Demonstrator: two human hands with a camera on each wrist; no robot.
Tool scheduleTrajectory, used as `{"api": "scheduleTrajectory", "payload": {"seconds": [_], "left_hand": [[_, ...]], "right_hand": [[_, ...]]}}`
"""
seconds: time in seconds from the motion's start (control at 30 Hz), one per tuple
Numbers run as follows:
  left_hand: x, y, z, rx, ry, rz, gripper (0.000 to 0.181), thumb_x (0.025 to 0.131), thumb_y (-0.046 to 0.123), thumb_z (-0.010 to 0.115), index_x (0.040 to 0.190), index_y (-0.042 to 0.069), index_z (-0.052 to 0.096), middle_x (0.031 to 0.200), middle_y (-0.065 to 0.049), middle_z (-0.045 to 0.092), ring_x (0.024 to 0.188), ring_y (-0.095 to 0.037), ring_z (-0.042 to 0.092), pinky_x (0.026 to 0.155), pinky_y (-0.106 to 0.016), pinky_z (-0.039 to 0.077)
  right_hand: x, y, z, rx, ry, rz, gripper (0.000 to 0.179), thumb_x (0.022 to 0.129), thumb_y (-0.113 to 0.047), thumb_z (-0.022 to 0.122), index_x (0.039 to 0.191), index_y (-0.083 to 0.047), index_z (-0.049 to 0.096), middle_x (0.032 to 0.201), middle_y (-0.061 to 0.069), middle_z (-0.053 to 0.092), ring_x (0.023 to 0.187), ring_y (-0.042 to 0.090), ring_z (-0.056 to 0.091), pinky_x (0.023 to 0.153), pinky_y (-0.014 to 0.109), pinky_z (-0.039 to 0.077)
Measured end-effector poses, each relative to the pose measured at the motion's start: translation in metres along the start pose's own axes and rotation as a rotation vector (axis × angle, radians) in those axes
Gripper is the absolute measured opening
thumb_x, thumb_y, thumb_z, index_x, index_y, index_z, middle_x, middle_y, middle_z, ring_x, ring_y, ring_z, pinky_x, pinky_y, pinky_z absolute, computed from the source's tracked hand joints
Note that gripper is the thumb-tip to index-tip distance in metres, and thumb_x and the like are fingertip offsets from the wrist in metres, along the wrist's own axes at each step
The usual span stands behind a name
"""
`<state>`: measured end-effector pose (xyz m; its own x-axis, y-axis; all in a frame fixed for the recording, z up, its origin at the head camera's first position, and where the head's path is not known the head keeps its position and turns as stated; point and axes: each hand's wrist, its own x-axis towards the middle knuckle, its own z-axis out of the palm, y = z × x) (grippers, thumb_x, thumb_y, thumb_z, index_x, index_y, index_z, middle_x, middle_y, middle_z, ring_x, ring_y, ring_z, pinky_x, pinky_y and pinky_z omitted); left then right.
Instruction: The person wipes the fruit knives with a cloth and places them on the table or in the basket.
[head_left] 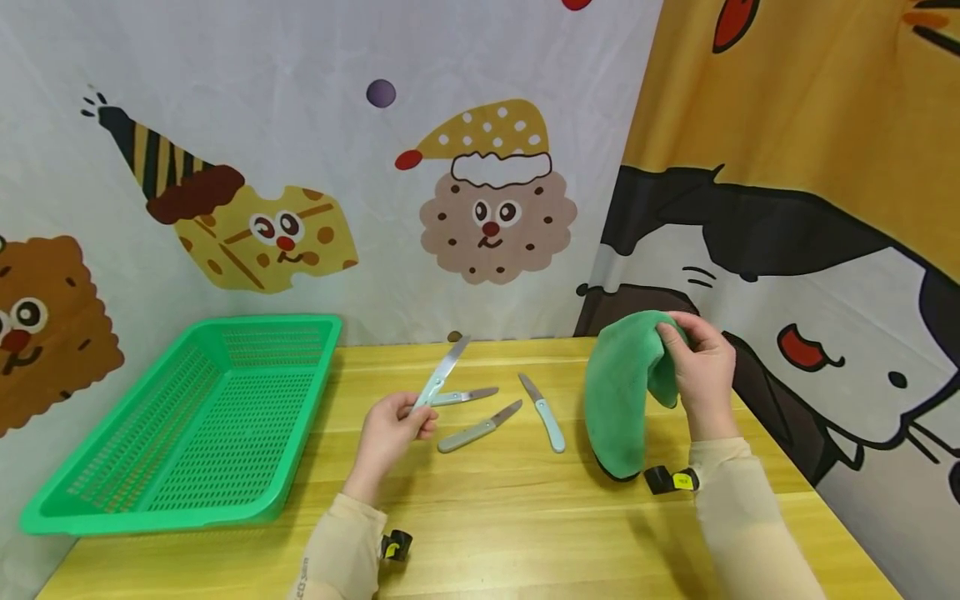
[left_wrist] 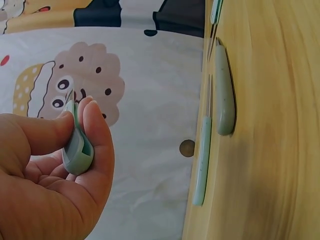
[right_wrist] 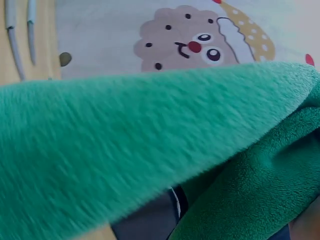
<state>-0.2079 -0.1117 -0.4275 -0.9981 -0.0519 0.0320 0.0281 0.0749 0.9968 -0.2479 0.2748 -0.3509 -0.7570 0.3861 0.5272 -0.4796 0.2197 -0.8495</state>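
My left hand (head_left: 390, 433) grips a knife with a pale blue-green handle (left_wrist: 78, 157), its blade (head_left: 450, 362) pointing up and away from me above the table. In my right hand (head_left: 703, 371) is a green fuzzy cloth (head_left: 617, 400), pinched near its top and hanging in a fold over the right side of the table. The cloth fills most of the right wrist view and hides much of that hand there. Three knives lie on the table between the hands: a pale blue one (head_left: 453, 397), a grey-green one (head_left: 467, 436) and another pale blue one (head_left: 551, 425).
A green plastic basket (head_left: 161, 521) with slotted walls stands on the left of the wooden table (head_left: 480, 533). Behind the table's back edge hangs a white curtain (head_left: 315, 125) with cartoon prints, and a printed cat cloth (head_left: 847, 283) is at the right.
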Motion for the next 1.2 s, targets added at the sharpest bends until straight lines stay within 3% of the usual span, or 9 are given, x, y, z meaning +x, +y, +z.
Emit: {"api": "scheduleTrajectory", "payload": {"seconds": [0.13,0.33,0.4,0.53,0.7,1.07,1.2], "left_hand": [[-0.001,0.001,0.005,-0.012,-0.009,0.004,0.019,0.094,-0.009,0.060,0.111,-0.019,0.059,0.088,-0.022,0.069,0.072,-0.023,0.069,0.066,-0.030,0.059],[-0.006,0.006,0.014,0.001,-0.031,0.007,0.019,0.093,-0.007,0.062,0.110,-0.017,0.060,0.088,-0.024,0.069,0.074,-0.028,0.070,0.066,-0.031,0.059],[-0.007,0.008,0.016,-0.001,-0.043,0.010,0.020,0.094,-0.006,0.062,0.110,-0.017,0.060,0.089,-0.024,0.069,0.073,-0.026,0.070,0.066,-0.032,0.059],[-0.010,0.012,0.019,-0.020,-0.050,0.007,0.020,0.095,-0.005,0.061,0.111,-0.015,0.061,0.089,-0.020,0.070,0.073,-0.021,0.069,0.067,-0.033,0.060],[-0.014,0.018,0.020,-0.039,-0.045,0.009,0.019,0.095,-0.006,0.061,0.111,-0.014,0.061,0.088,-0.017,0.070,0.074,-0.020,0.068,0.068,-0.032,0.059],[-0.023,0.029,0.022,-0.040,-0.073,0.053,0.018,0.095,-0.006,0.061,0.111,-0.014,0.062,0.088,-0.017,0.070,0.074,-0.020,0.068,0.066,-0.032,0.059],[-0.026,0.031,0.022,-0.012,-0.076,0.082,0.017,0.094,-0.007,0.061,0.110,-0.014,0.062,0.088,-0.017,0.070,0.073,-0.022,0.068,0.066,-0.033,0.059]], "right_hand": [[-0.017,-0.005,0.010,-0.086,-0.027,-0.073,0.016,0.090,0.001,0.070,0.103,0.011,0.070,0.090,-0.015,0.069,0.081,0.003,0.060,0.070,0.015,0.047],[-0.040,-0.004,0.030,-0.213,-0.082,-0.357,0.013,0.081,0.015,0.073,0.093,0.010,0.073,0.087,0.016,0.072,0.084,-0.004,0.058,0.074,0.014,0.044],[-0.042,0.000,0.035,-0.242,-0.086,-0.456,0.017,0.077,0.016,0.076,0.091,0.006,0.075,0.086,0.020,0.070,0.085,-0.002,0.058,0.075,0.015,0.044],[-0.047,-0.003,0.047,-0.221,-0.112,-0.585,0.023,0.073,0.016,0.079,0.090,0.001,0.077,0.085,0.016,0.071,0.082,0.015,0.063,0.077,0.018,0.045],[-0.060,-0.014,0.064,-0.205,-0.184,-0.638,0.027,0.070,0.015,0.081,0.092,-0.001,0.077,0.087,0.013,0.072,0.082,0.029,0.065,0.081,0.022,0.048],[-0.097,-0.036,0.092,-0.208,-0.288,-0.703,0.023,0.076,0.002,0.081,0.097,-0.007,0.077,0.090,0.004,0.073,0.083,0.023,0.067,0.080,0.030,0.051],[-0.102,-0.033,0.100,-0.276,-0.293,-0.733,0.020,0.080,-0.002,0.080,0.099,-0.008,0.077,0.090,0.003,0.072,0.083,0.023,0.067,0.077,0.034,0.053]]}}
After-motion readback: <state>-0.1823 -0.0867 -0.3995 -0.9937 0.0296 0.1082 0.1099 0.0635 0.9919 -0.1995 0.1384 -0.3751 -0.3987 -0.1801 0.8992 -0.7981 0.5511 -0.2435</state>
